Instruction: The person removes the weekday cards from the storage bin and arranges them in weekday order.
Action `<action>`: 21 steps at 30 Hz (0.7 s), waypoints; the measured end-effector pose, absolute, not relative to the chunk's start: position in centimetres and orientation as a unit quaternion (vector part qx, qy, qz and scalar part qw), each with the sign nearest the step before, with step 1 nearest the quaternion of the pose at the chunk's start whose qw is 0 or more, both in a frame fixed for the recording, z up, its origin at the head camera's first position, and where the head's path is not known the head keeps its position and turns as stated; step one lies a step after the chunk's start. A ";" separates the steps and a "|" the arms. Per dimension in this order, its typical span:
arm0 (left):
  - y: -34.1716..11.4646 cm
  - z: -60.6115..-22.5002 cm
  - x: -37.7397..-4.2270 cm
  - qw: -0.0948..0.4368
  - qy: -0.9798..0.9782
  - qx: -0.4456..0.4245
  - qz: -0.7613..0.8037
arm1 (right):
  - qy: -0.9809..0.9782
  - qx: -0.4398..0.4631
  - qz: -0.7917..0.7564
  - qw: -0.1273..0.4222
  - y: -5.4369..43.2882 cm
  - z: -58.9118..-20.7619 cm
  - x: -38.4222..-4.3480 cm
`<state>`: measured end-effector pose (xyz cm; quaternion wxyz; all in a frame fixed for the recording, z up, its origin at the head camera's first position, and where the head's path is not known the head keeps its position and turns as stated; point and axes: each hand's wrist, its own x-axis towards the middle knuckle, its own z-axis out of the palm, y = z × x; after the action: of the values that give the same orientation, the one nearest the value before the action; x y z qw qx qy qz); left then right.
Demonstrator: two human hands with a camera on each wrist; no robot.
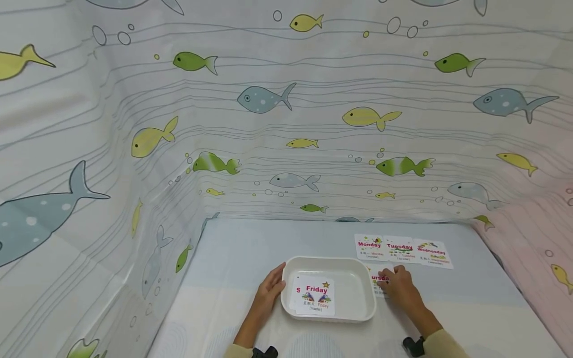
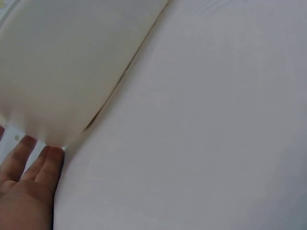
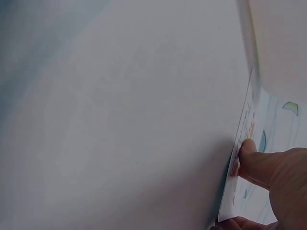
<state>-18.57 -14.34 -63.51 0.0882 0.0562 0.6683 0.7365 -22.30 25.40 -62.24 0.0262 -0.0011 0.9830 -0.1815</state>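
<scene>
My left hand (image 1: 268, 288) is at the left side of a white plastic tray (image 1: 353, 316), its fingertips against the tray's wall in the left wrist view. Inside the tray lies a card reading Friday (image 1: 319, 298), on top of another card (image 1: 297, 293) whose visible letter is S. To the tray's right, my right hand (image 1: 400, 288) pinches a card (image 1: 373, 272) with "ursda" showing; the fingers cover part of its print. In the right wrist view the thumb presses on that card's printed face (image 3: 245, 120), with other fingers at its near edge.
Behind the right hand, cards for Monday (image 1: 369, 253), Tuesday (image 1: 400, 254) and Wednesday (image 1: 433, 261) lie in a row, side by side. A pale cloth covers the table (image 1: 250, 238). Fish-printed curtains (image 1: 268, 139) surround its back and sides.
</scene>
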 end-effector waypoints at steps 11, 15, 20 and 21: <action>-14.4 -63.4 -18.6 0.088 0.664 0.055 0.740 | 0.986 -0.032 -0.160 -0.017 25.3 -62.6 -21.9; -14.4 -63.3 -18.6 0.088 0.667 0.052 0.738 | 0.984 -0.025 -0.176 -0.007 25.3 -62.5 -21.8; -14.4 -63.4 -18.7 0.085 0.669 0.054 0.736 | 0.983 -0.018 -0.181 -0.002 25.4 -62.5 -21.8; -14.4 -63.4 -18.7 0.085 0.669 0.054 0.736 | 0.983 -0.017 -0.181 -0.003 25.4 -62.5 -21.8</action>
<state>-18.70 -14.35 -63.43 0.0850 0.0544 0.6692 0.7362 -21.79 25.41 -62.53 -0.0026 -0.0174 0.9833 -0.1812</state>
